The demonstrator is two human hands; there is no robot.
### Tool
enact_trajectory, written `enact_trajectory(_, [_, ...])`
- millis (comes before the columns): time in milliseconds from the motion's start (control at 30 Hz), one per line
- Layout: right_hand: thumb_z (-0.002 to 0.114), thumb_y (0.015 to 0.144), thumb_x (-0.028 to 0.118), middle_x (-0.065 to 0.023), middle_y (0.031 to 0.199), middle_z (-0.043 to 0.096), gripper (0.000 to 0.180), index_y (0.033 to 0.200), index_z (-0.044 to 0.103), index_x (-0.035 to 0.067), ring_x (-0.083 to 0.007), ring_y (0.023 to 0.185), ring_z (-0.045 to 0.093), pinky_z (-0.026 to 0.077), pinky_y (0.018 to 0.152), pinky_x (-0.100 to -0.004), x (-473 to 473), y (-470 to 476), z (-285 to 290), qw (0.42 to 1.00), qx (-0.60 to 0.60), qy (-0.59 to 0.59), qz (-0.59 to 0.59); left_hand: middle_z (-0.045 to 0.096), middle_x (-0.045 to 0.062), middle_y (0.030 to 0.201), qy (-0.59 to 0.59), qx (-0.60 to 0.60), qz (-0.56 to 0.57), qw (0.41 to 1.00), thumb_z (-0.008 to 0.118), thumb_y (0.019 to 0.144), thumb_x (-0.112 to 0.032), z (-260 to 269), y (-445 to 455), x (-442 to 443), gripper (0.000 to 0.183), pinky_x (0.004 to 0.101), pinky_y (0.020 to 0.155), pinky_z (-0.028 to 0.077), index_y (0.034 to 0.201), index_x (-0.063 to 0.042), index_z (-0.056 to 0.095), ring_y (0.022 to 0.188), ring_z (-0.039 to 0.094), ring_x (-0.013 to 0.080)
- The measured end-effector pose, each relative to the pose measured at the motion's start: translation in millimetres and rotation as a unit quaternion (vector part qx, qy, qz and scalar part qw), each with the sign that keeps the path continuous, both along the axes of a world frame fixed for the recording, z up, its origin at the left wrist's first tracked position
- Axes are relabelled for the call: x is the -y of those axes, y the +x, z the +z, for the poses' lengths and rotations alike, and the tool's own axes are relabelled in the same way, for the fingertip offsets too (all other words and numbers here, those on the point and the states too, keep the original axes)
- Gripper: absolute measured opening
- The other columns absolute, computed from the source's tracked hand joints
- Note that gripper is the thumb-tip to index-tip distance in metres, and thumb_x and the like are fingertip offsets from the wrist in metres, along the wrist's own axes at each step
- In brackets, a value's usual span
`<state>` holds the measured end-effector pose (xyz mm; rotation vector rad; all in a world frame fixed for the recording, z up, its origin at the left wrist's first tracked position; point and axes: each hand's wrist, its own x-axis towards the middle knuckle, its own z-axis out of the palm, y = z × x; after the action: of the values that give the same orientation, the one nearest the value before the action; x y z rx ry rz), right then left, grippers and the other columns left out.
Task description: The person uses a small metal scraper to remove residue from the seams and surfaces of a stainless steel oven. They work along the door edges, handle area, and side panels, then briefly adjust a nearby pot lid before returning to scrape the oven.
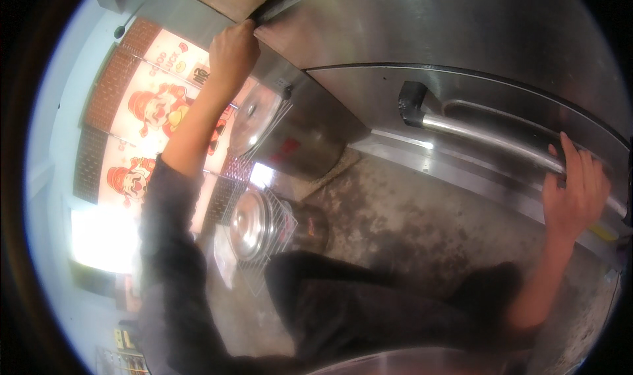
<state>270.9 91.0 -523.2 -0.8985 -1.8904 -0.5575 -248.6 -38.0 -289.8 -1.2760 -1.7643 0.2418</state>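
My left hand [235, 53] is raised at the top, its fingers curled in against the dark rim [277, 6] of a stainless-steel unit. The fingertips are hidden, so I cannot tell what they close on. My right hand [576, 192] lies at the far right across a shiny metal tube handle [489, 140] on the unit's steel front [356, 83]. Its fingers are stretched out and not wrapped around the bar. Whether the palm touches it cannot be seen. A black bracket [412, 103] holds the handle's left end.
Left of the unit stands a large steel pot [311, 137] with a metal lid [254, 117]. Nearer my knee is a smaller lidded pot [311, 226] beside a wire rack [284, 216]. Stains mark the concrete floor [395, 211]. Lit cartoon panels [153, 108] bear writing.
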Motion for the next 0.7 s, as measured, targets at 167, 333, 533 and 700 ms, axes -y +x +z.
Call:
enact_trajectory(167, [0.076, 0.074, 0.005, -0.001, 0.089, 0.066, 0.041, 0.114, 0.078, 0.015, -0.0217, 0.081, 0.063, 0.046, 0.072, -0.0353, 0.2, -0.8, 1.3, 1.0, 0.0, -0.008, -0.002, 0.072, 0.024, 0.082, 0.017, 0.007, 0.007, 1.0, 0.061, 0.086, -0.011, -3.7, 7.0, 0.3, 0.025, 0.0536, 0.074, 0.057, 0.105, -0.007, 0.076, 0.078, 0.071, 0.0452])
enact_trajectory(333, [0.076, 0.073, 0.004, -0.0012, 0.089, 0.065, 0.042, 0.114, 0.078, 0.014, -0.0221, 0.081, 0.062, 0.046, 0.072, -0.0355, 0.4, -1.7, 0.6, 1.0, -0.009, -0.012, 0.0, 0.073, 0.018, 0.076, 0.13, 0.136, -0.023, 0.982, 0.065, 0.09, -0.018, -19.7, 16.2, 21.0, 0.03, 0.0432, 0.068, 0.057, 0.115, -0.006, 0.079, 0.068, 0.072, 0.0341])
enact_trajectory(533, [0.076, 0.073, 0.001, -0.0017, 0.093, 0.068, 0.048, 0.119, 0.076, 0.013, -0.0226, 0.084, 0.064, 0.047, 0.073, -0.0356, 1.1, -0.7, -1.7, 0.999, 0.005, -0.035, 0.005, 0.074, 0.017, 0.079, 0.204, 0.237, -0.056, 0.948, 0.066, 0.091, -0.018, -25.8, 11.1, 34.9, 0.032, 0.0435, 0.071, 0.057, 0.119, -0.009, 0.077, 0.073, 0.072, 0.0341])
enact_trajectory(700, [0.079, 0.08, 0.005, -0.0025, 0.095, 0.07, 0.041, 0.12, 0.077, 0.014, -0.0227, 0.087, 0.065, 0.05, 0.075, -0.0356, 0.8, -1.5, -3.6, 0.999, 0.009, -0.034, -0.014, 0.075, 0.013, 0.088, 0.138, 0.107, -0.105, 0.979, 0.066, 0.091, -0.017, -23.4, -0.4, 31.6, 0.029, 0.0442, 0.069, 0.057, 0.117, -0.011, 0.078, 0.075, 0.072, 0.0339])
